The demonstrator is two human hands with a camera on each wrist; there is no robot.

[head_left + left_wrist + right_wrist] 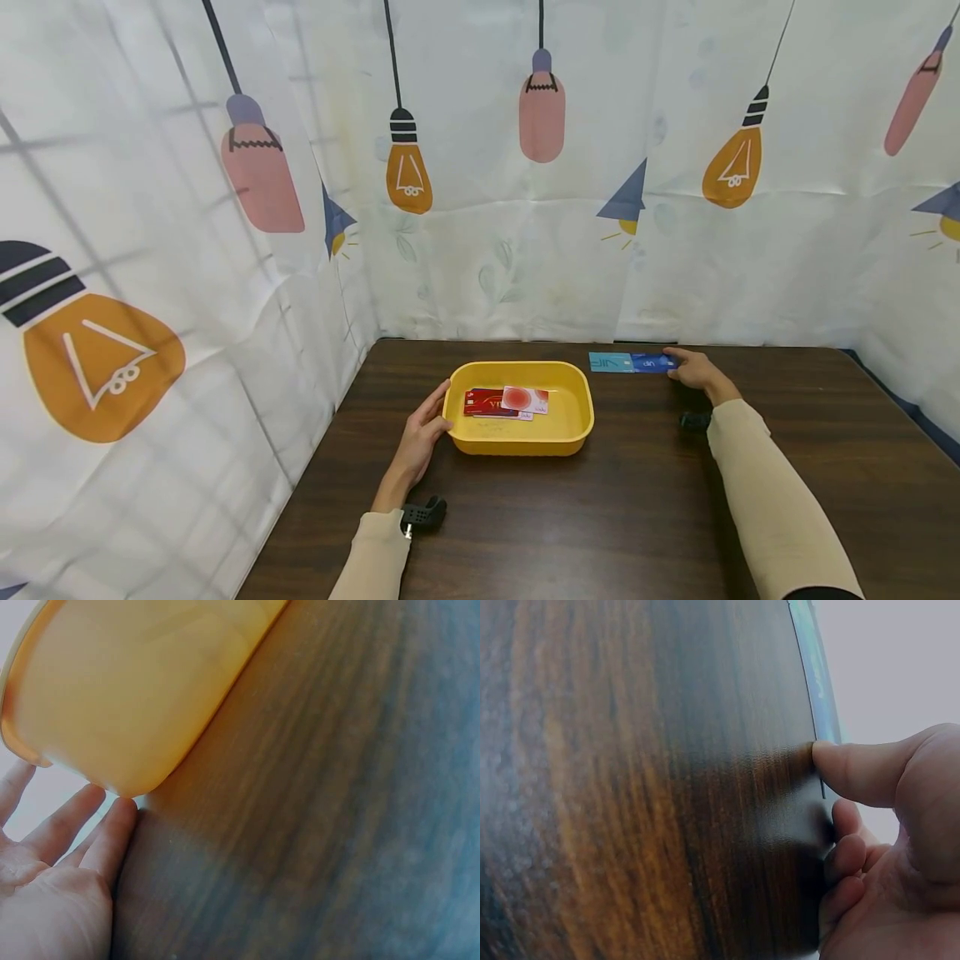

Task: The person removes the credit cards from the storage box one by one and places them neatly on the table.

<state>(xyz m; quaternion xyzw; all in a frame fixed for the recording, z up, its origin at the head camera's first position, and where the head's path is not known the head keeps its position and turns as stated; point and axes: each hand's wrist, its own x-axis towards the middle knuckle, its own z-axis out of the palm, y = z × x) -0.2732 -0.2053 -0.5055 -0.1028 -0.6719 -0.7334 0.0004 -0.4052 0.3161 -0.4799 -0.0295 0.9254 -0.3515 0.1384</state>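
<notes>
A shallow yellow plastic tray (517, 447) holds several cards, among them a red card (480, 402) and a pale card with a red circle (536, 400) overlapping it. My left hand (416, 442) rests against the tray's left side; in the left wrist view its fingertips (120, 814) touch the outer wall, fingers fairly straight. Towards the table's far edge, a light-blue card (611, 362) and a darker blue card (649, 363) lie end to end. At the right end of the dark blue card, my right hand (701, 373) pinches it between thumb and index finger, other fingers curled.
The brown wooden table (592, 517) reaches back to a white curtain (480, 275) printed with lamps and bulbs. More of that curtain hangs on the left and right. Dark bands sit on both wrists.
</notes>
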